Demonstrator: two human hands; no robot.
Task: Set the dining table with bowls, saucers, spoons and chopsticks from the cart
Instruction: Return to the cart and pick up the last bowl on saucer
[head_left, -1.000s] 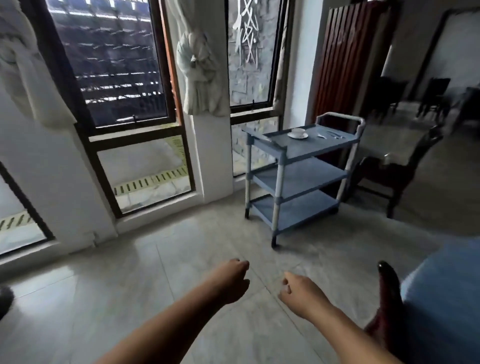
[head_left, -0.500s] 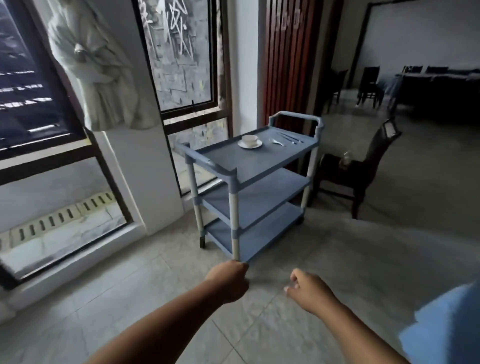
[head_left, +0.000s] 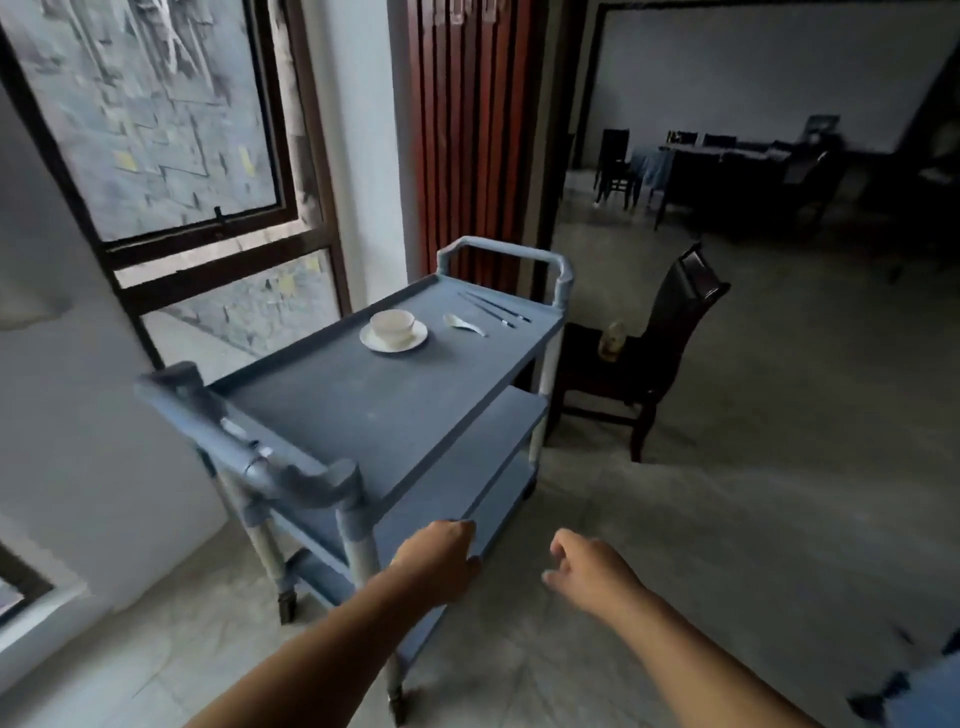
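Crockery for one place setting lies on the top shelf of the blue cart (head_left: 363, 410), toward its far end: a white bowl (head_left: 392, 325) sits in a saucer (head_left: 393, 340), a white spoon (head_left: 464, 325) lies just beside them, and a pair of chopsticks (head_left: 493, 307) lies beyond the spoon near the far handle (head_left: 506, 257). Both hands are empty. The left hand (head_left: 439, 564) is loosely curled, low against the cart's near side; the right hand (head_left: 592, 571) hangs over the floor with fingers slack and partly apart, clear of the cart. Judged step: approach and first pick-up, with no item lifted yet. Recommended method: come alongside the cart so the far end is within easy reach, not stretching over the near handle (head_left: 249, 457). Lift the saucer by its rim with the bowl riding on it, keeping it level, since the bowl is likely to slide if tipped. Gather the chopsticks together as a pair. A dark chair (head_left: 670, 332) stands just beside the cart; a dim table (head_left: 727, 161) shows well beyond, through the doorway.
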